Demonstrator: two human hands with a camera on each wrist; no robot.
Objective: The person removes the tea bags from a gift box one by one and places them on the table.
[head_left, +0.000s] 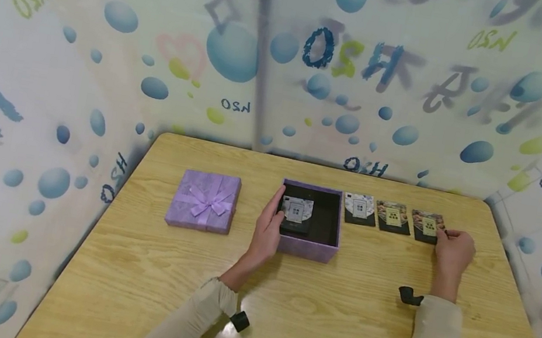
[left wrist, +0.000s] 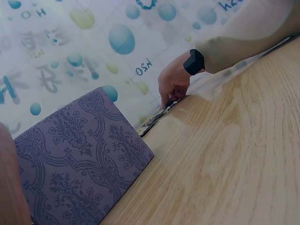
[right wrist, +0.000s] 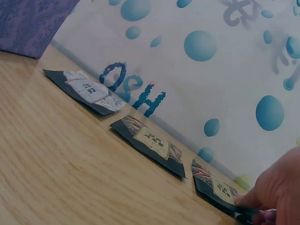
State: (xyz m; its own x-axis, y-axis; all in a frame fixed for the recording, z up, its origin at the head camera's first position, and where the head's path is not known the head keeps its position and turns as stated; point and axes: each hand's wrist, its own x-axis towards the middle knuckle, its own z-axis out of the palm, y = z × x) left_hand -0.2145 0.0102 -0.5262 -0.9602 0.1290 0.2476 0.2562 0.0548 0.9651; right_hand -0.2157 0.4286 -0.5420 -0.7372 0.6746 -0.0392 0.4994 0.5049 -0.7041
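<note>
A purple patterned gift box [head_left: 308, 250] stands without its lid on the wooden table. Inside its dark interior, at the left, lies a black packet [head_left: 297, 211] with a white floral print. My left hand [head_left: 267, 230] grips the box's left wall, the thumb near the rim. To the right of the box lie three flat packets in a row: a white-printed one [head_left: 360, 208], a brown-and-yellow one [head_left: 393, 217] and a similar one [head_left: 427, 224] at the far right. My right hand [head_left: 454, 249] pinches the right edge of that last packet, as the right wrist view also shows.
Left of the box sits its purple lid [head_left: 204, 203], topped with a ribbon bow. The wooden table [head_left: 331, 326] meets a wall [head_left: 287, 100] printed with blue bubbles along its far edge. A dark camera mount is on each wrist.
</note>
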